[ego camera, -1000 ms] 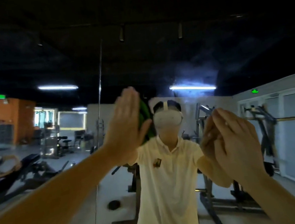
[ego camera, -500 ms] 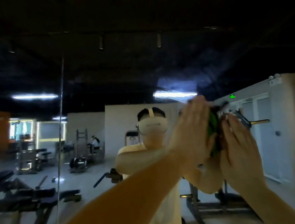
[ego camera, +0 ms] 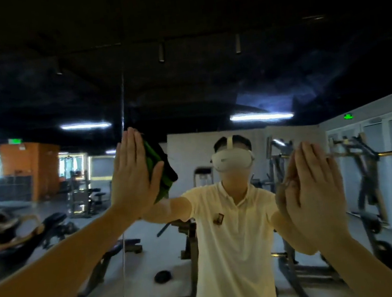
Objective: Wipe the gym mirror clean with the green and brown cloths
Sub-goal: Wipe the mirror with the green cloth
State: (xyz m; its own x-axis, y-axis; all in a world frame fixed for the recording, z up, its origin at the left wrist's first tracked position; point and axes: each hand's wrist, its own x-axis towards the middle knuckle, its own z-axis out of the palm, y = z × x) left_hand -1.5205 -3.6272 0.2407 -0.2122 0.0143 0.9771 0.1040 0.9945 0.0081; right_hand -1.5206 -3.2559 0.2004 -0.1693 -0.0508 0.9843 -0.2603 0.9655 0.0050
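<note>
The green cloth [ego camera: 159,170] looks soft, light and thickly folded. It is sandwiched between the left grip [ego camera: 132,178] and the gym mirror [ego camera: 207,85], showing only past the thumb side of the palm. That grip lies flat, fingers straight and pressed together, so pressure alone holds the cloth, and it would probably slide or bunch if the push eased. A broad palm over its middle suits it better than a pinch at a corner. To the right and slightly lower, the right grip [ego camera: 316,195] is likewise flat, fingers together, at the glass. The brown cloth is presumably beneath it, but I cannot make it out. The mirror is hard, smooth, upright and breakable, so it wants firm, even strokes. A vertical seam [ego camera: 123,95] passes behind the left grip. Reflected beyond are a person [ego camera: 233,242] in a pale shirt, a bench [ego camera: 51,227] far left, weight machines [ego camera: 364,177] far right, and strip lights [ego camera: 261,116] under a dark ceiling [ego camera: 173,15].
</note>
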